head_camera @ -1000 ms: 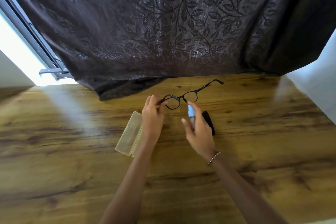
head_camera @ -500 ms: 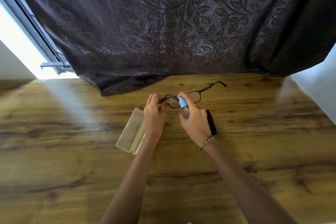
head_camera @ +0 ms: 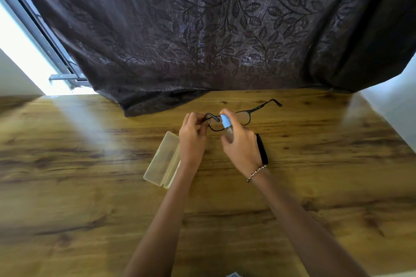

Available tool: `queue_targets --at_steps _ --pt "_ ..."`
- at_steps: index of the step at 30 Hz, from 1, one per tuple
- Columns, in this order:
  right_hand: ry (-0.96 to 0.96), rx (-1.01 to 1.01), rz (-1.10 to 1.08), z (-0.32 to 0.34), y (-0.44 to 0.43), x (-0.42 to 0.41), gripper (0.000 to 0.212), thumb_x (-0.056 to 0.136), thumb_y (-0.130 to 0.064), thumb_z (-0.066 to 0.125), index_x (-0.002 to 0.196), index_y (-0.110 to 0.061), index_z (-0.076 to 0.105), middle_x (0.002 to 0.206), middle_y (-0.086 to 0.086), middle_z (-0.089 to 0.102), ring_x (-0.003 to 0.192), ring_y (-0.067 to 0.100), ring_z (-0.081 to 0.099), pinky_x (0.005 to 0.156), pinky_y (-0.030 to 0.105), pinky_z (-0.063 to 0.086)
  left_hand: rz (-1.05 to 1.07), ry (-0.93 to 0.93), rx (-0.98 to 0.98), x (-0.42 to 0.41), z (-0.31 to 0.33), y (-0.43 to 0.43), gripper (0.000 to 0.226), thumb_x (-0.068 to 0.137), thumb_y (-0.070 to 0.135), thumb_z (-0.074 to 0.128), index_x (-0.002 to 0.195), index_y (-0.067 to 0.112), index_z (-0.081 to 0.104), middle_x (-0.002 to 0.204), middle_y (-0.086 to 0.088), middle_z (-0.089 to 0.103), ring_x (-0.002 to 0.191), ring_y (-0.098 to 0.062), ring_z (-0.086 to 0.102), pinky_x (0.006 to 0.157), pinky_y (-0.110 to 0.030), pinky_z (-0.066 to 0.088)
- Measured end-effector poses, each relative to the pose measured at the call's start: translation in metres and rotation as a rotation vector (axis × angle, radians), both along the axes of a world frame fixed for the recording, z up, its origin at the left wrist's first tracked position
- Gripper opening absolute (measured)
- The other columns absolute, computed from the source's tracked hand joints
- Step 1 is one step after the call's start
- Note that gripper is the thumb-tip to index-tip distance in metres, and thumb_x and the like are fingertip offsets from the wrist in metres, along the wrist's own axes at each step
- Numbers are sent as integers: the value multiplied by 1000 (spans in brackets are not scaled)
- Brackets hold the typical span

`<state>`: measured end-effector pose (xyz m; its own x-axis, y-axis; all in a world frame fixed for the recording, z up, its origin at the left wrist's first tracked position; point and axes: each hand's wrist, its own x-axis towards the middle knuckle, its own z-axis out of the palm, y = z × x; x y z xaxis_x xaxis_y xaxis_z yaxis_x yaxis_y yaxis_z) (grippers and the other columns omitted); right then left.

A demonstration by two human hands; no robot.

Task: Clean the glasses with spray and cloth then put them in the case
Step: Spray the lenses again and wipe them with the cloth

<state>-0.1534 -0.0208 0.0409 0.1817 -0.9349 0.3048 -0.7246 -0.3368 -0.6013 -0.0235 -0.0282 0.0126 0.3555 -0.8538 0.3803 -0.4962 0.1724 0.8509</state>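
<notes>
Head view: left hand [head_camera: 192, 139] pinches glasses [head_camera: 244, 117] by left end, held over counter [head_camera: 90, 186] near far edge. Right hand [head_camera: 239, 148] grips spray [head_camera: 225, 121], blue cap at lens. Case [head_camera: 163, 161] just left of left hand; cloth [head_camera: 262, 148] beside right hand.

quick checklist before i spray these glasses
1. Glasses steadied: left hand pinches one end of the frame. Ok.
2. Spray bottle gripped: right hand holds it, blue cap up close to a lens. Ok.
3. Nozzle facing the lens: cannot tell.
4. Cloth ready: lies on the table beside the right hand. Ok.
5. Case ready: lies open beside the left hand. Ok.
</notes>
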Motion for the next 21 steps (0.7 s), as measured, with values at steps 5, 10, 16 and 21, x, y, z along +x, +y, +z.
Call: queue_targets --at_steps 5,10,16,21 --pt "30 66 48 -4 0 -1 70 89 -19 61 144 -39 23 92 0 58 65 11 55 56 27 50 9 11 0 -1 0 -1 4 88 6 61 91 8 59 92 6 56 83 -11 59 74 -30 54" --pt "-7 87 14 -3 2 -3 61 87 -15 64 135 -38 35 65 -1 57 52 11 55 48 30 52 15 26 5 0 -1 -2 4 88 6 62 91 6 60 92 4 57 81 -7 58 74 -28 53" --pt "-53 41 13 4 2 -2 62 84 -5 59 134 -37 40 56 2 53 44 14 50 43 32 48 10 18 -10 -1 0 -2 5 87 7 63 91 8 60 91 5 56 80 4 53 72 -15 46" --pt "6 27 44 3 -1 -4 66 84 -6 60 138 -37 37 62 0 55 45 10 47 44 30 47 5 30 -6 -3 -2 -4 4 88 9 63 90 9 60 91 5 57 80 -9 57 76 -32 53"
